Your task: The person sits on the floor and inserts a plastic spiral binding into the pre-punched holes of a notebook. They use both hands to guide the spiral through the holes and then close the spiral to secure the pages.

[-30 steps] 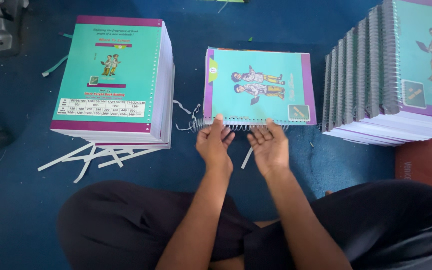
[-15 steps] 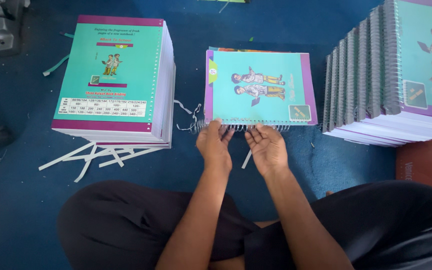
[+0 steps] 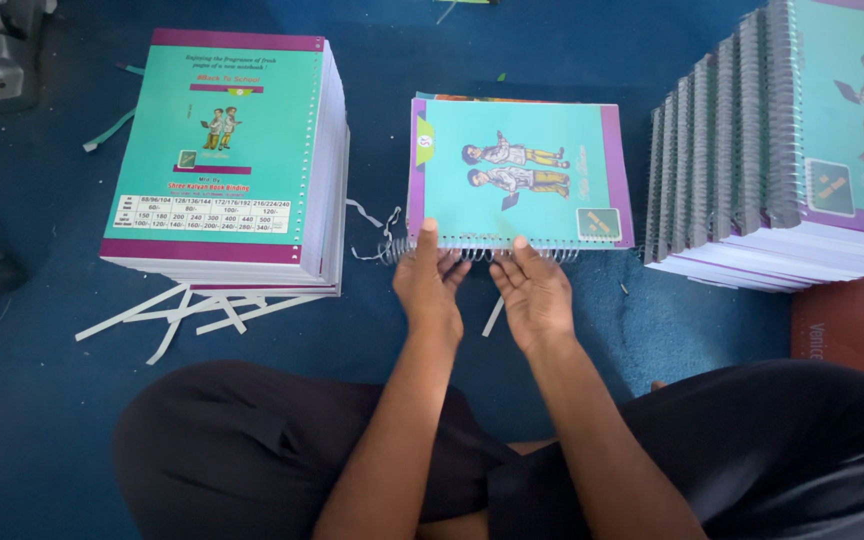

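Notebook point(image 3: 517, 175) lies just beyond both hands, left hand point(image 3: 430, 290) and right hand point(image 3: 532, 295) pinching its wire spiral point(image 3: 472, 252).

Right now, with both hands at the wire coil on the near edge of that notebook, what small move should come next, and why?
Probably keep twisting the wire coil rightward along the notebook edge. The left hand and right hand both pinch it there, and a loose length of coil sticks out past the notebook's left corner, so it does not look fully threaded.
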